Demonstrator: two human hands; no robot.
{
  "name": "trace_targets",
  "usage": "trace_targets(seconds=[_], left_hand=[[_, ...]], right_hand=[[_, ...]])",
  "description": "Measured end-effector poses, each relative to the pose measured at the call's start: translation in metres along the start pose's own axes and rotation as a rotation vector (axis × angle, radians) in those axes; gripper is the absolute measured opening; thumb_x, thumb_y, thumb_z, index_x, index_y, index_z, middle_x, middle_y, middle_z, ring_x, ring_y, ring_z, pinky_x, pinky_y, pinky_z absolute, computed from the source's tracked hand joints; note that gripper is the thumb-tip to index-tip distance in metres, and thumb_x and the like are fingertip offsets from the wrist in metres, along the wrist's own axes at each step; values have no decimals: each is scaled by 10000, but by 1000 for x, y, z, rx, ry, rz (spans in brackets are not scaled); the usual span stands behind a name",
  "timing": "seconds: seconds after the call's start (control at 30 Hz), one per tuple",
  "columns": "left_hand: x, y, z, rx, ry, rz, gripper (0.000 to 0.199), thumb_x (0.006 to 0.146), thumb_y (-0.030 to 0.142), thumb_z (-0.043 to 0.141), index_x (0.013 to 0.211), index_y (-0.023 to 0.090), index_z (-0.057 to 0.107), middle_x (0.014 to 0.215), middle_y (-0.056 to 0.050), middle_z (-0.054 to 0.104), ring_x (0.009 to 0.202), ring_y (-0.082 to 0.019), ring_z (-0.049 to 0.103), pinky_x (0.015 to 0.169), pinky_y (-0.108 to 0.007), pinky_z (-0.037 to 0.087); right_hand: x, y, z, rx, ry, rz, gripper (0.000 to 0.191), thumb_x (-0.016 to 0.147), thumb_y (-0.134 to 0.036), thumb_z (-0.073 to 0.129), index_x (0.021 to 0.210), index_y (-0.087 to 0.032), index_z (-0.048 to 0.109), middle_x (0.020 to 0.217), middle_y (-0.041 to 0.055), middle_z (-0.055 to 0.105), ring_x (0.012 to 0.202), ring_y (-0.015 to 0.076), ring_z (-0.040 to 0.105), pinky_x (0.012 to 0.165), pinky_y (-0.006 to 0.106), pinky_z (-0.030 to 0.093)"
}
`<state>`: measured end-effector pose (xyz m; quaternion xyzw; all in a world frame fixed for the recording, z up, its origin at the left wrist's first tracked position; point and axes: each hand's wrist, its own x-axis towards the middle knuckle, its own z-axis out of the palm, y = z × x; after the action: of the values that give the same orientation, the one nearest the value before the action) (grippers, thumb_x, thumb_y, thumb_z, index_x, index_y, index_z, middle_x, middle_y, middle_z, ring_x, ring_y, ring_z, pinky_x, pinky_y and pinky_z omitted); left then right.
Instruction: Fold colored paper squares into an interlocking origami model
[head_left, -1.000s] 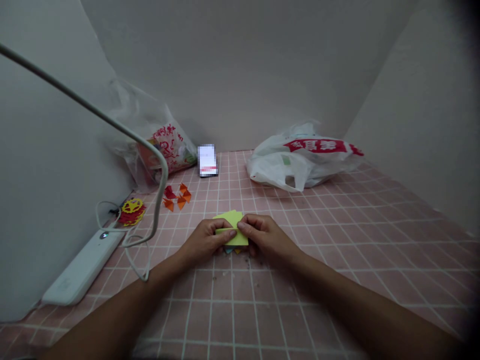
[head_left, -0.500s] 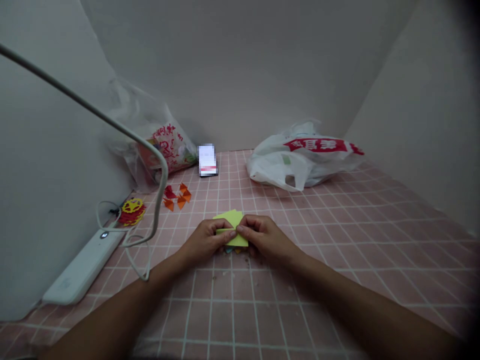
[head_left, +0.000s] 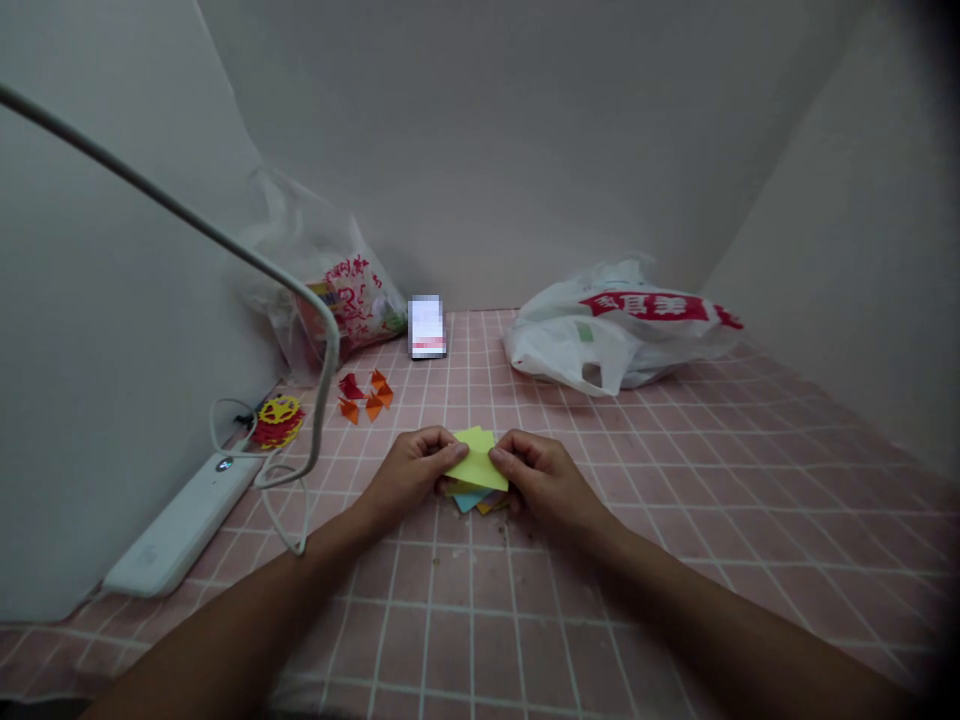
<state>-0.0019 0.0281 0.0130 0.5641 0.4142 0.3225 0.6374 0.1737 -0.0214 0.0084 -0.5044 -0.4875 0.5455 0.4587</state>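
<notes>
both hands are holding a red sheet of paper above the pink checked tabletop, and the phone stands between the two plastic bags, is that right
Not quite: the sheet of paper in both hands is yellow-green, not red, as the head view shows. The rest holds: it is above the pink checked tabletop, and the phone stands between the two plastic bags.

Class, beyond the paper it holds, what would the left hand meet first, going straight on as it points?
Probably the right hand, just across the yellow paper, though depth is unclear.
</notes>
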Motion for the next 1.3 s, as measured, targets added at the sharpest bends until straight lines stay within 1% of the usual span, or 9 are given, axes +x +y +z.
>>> trace_targets(seconds=[0.2, 0.33, 0.47, 0.53, 0.6, 0.83, 0.93, 1.03, 1.3], left_hand=[[0, 1, -5, -58, 69, 30, 340, 786, 450, 678, 682, 154, 548, 558, 46, 513, 453, -60, 430, 447, -178, 342], [5, 0, -15, -27, 103, 245, 235, 848, 391, 625, 839, 157, 612, 665, 26, 552, 513, -72, 465, 490, -185, 390], [3, 4, -16, 251, -2, 473, 306, 791, 249, 702, 1091, 208, 654, 1004, -54, 624, 724, -118, 567, 650, -230, 468], [-1, 7, -12, 397, -55, 596, 206, 804, 221, 694, 1009, 209, 701, 1061, -81, 624, 896, -173, 597, 769, -273, 479], [-5, 10, -7, 456, -52, 648, 82, 841, 206, 652, 885, 194, 720, 967, -80, 641, 925, -189, 602, 815, -298, 468], [-5, 5, -2, 165, 62, 287, 219, 797, 325, 672, 684, 156, 593, 621, 21, 525, 582, -116, 495, 566, -236, 400], [-3, 2, 1, 89, 60, 187, 261, 758, 359, 689, 653, 151, 573, 584, 27, 529, 555, -107, 490, 549, -226, 396], [-3, 0, 3, 57, 45, 121, 265, 732, 373, 697, 661, 144, 584, 563, 33, 533, 527, -97, 479, 533, -220, 389], [-1, -9, 1, 83, 52, 123, 289, 783, 398, 663, 673, 138, 601, 542, 38, 528, 506, -88, 466, 522, -215, 374]], right_hand=[[3, 2, 2, 186, -12, 66, 321, 766, -453, 661, 673, -189, 503, 482, -42, 529, 331, 66, 411, 327, 174, 268], [4, -3, 0, 404, -46, 153, 344, 718, -418, 733, 660, -173, 498, 494, -46, 509, 342, 39, 390, 343, 163, 266], [4, -7, -3, 521, -137, 223, 316, 708, -370, 752, 673, -164, 514, 493, -49, 493, 343, 35, 379, 330, 162, 235], [3, -7, -3, 518, -183, 254, 307, 709, -376, 749, 691, -162, 530, 491, -51, 500, 337, 42, 394, 327, 165, 246], [2, -5, -2, 480, -213, 260, 310, 725, -395, 738, 700, -165, 532, 497, -50, 517, 335, 51, 413, 325, 169, 259], [4, 6, 0, 257, -63, 52, 439, 895, -592, 504, 736, -183, 533, 519, -36, 540, 364, 77, 422, 351, 193, 285], [4, 6, 0, 195, -79, -38, 335, 834, -495, 644, 750, -187, 542, 508, -62, 497, 398, 73, 400, 385, 193, 277], [4, 4, 2, 187, -60, -26, 254, 770, -382, 702, 737, -195, 533, 512, -72, 483, 402, 72, 370, 388, 202, 256], [4, 1, 3, 175, -45, 3, 224, 776, -367, 654, 715, -205, 511, 475, -73, 484, 367, 72, 378, 361, 202, 259]])
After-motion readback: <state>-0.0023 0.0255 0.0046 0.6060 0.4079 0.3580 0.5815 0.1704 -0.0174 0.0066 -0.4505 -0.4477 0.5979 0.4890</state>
